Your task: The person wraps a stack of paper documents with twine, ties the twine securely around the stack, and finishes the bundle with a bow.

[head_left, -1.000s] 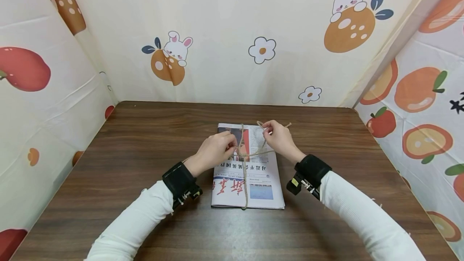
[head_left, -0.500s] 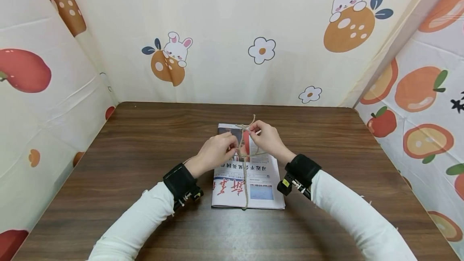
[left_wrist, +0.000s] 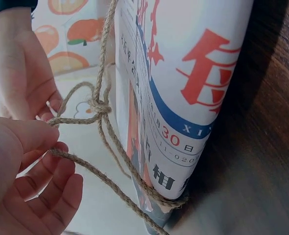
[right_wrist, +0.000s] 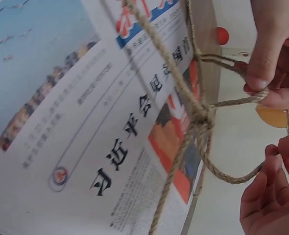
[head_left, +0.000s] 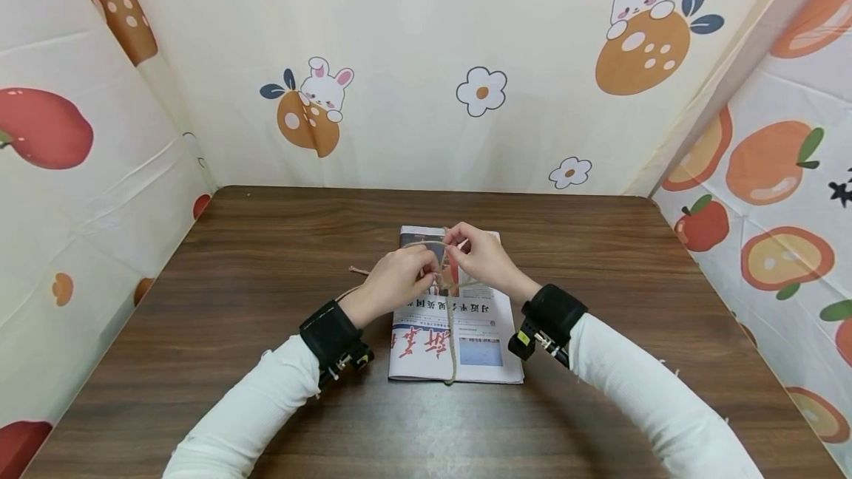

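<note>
A folded newspaper stack point(head_left: 419, 368) lies on the table, bound crosswise with brown twine point(head_left: 451, 346). A knot point(left_wrist: 101, 106) sits where the strands cross. My left hand point(head_left: 396, 277) pinches a twine strand between thumb and fingers, just left of the knot; the left wrist view shows this left hand point(left_wrist: 17, 171) close up. Beside it, over the far part of the stack, my right hand point(head_left: 484, 261) pinches another length. From the knot that twine curves to the right hand point(right_wrist: 271, 193) in the right wrist view. Fingers partly hide the held strands.
The brown wooden table point(head_left: 279, 420) spreads around the stack. A cream curtain point(head_left: 413, 131) printed with rabbits and flowers stands behind it, and fruit-printed cloth point(head_left: 772, 242) hangs at the sides. Black bands with cameras point(head_left: 333, 338) circle both wrists.
My right hand has moved left, close to the left hand. The loose twine end has swung from the right across to the left of my left hand, which has stayed nearly still.
</note>
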{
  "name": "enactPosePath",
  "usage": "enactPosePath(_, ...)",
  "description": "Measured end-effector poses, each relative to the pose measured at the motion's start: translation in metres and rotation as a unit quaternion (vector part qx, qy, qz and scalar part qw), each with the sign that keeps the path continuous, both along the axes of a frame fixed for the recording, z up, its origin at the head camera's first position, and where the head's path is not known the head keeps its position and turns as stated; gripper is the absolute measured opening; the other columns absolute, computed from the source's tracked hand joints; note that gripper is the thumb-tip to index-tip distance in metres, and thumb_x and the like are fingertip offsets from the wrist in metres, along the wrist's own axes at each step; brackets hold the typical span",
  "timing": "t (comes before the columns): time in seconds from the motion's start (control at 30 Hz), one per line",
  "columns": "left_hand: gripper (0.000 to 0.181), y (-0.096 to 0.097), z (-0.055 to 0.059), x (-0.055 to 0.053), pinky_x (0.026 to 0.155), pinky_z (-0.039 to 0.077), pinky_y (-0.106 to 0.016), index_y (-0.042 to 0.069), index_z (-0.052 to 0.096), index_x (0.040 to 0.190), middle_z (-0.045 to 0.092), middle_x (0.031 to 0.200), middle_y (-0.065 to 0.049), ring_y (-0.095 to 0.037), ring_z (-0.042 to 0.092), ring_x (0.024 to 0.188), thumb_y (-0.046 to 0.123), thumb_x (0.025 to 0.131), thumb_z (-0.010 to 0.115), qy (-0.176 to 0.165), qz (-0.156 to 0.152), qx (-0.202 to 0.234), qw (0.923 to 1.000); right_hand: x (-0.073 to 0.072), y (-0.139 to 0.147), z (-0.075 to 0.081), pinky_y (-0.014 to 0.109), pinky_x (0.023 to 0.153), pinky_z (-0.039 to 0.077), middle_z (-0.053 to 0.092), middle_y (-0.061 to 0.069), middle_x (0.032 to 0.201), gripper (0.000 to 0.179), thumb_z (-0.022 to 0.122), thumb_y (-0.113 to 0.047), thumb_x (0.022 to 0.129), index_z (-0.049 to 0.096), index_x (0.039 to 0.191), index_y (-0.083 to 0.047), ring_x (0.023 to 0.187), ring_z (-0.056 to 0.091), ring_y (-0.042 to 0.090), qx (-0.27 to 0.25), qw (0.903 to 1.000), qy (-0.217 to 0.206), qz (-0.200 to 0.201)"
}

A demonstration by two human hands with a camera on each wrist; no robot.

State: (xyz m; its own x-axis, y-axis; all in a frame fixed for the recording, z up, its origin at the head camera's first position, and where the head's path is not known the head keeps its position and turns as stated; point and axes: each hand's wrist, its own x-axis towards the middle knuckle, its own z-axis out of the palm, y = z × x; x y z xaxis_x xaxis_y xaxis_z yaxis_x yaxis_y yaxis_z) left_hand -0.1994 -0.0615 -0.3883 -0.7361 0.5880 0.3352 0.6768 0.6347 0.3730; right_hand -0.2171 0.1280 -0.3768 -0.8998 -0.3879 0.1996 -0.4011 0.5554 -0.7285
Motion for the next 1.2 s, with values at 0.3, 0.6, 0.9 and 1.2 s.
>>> enactPosePath(0.3, 0.007, 0.003, 0.000, -0.001, 0.055, 0.039, -0.019, 0.015, 0.065, 0.082, 0.057, 0.070, 0.007, -0.005, 0.048, 0.061, 0.009, 0.084, 0.061, 0.007, 0.006, 0.000, 1.0000, 0.000, 0.002, -0.016, 0.025, 0.063, 0.042, 0.059, 0.003, 0.083, 0.006, 0.057, -0.003, 0.087, 0.054, 0.090, -0.007, 0.070, 0.053, 0.016, 0.058, 0.9981, 0.012, 0.015)
enactPosePath(0.6, 0.011, 0.004, 0.002, -0.002, 0.055, 0.041, -0.019, 0.013, 0.061, 0.090, 0.060, 0.073, 0.005, -0.006, 0.052, 0.062, 0.007, 0.082, 0.065, -0.038, 0.016, 0.042, 0.9983, 0.004, 0.003, -0.021, 0.023, 0.060, 0.042, 0.061, 0.003, 0.086, 0.008, 0.056, 0.000, 0.086, 0.058, 0.090, -0.007, 0.069, 0.052, 0.012, 0.082, 0.9952, 0.018, 0.051)
enactPosePath(0.9, 0.014, 0.005, 0.007, -0.005, 0.055, 0.042, -0.019, 0.010, 0.059, 0.087, 0.058, 0.071, 0.003, -0.007, 0.050, 0.061, 0.002, 0.078, 0.066, -0.067, 0.026, 0.085, 0.9938, 0.006, 0.006, -0.016, 0.025, 0.063, 0.042, 0.057, 0.000, 0.087, 0.008, 0.058, -0.004, 0.087, 0.059, 0.092, -0.009, 0.073, 0.050, 0.014, 0.058, 0.9928, 0.080, 0.068)
enactPosePath(1.2, 0.013, 0.007, 0.010, -0.006, 0.052, 0.041, -0.018, 0.012, 0.058, 0.084, 0.059, 0.071, 0.004, -0.006, 0.051, 0.061, 0.006, 0.079, 0.069, -0.072, 0.013, 0.090, 0.9932, 0.009, 0.003, -0.014, 0.021, 0.055, 0.036, 0.052, -0.001, 0.078, 0.009, 0.062, -0.009, 0.085, 0.055, 0.089, -0.012, 0.066, 0.047, 0.011, 0.084, 0.9891, 0.096, 0.074)
